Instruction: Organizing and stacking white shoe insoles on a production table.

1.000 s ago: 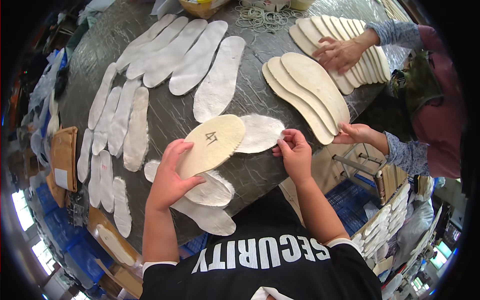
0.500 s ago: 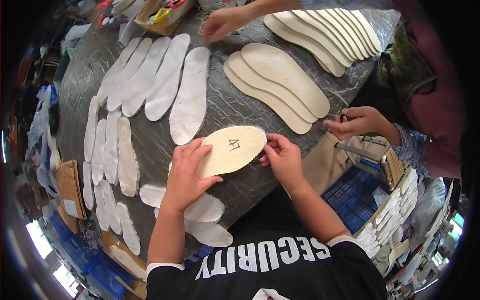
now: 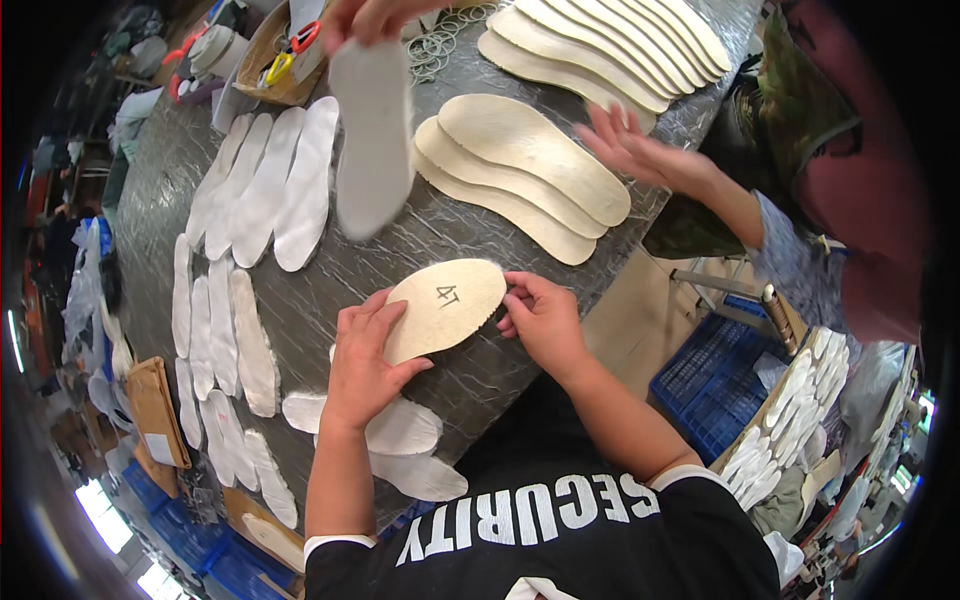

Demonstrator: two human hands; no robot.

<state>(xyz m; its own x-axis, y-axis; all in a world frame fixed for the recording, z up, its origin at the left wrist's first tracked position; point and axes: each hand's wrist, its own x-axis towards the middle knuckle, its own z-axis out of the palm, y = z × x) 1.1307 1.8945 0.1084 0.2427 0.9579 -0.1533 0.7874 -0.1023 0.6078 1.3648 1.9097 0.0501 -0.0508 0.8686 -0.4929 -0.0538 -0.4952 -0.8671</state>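
1. Table (image 3: pixel 310 330): dark, wrinkled covering; rows of white insoles (image 3: pixel 305 185) on its left side.
2. Fanned cream insoles (image 3: pixel 610 50): far right; three cream insoles (image 3: pixel 530 165) lie overlapped nearer the wearer.
3. Lifted white insole (image 3: pixel 375 140): flat on the table half a second ago; now raised, blurred, in the co-worker's far hand (image 3: pixel 375 18). The co-worker's near hand (image 3: pixel 650 150) has risen beside the three.
4. Held cream insole (image 3: pixel 445 305): between the wearer's hands, over the table's near part. A second ago white jutted past its right end; little or none shows now. I judge the layers lined up; underside hidden.
5. Left hand (image 3: pixel 370 365): wrapped round its left part, fingers on top, thumb at the near edge.
6. Right hand (image 3: pixel 545 320): thumb and fingertips pinched on the right rim.
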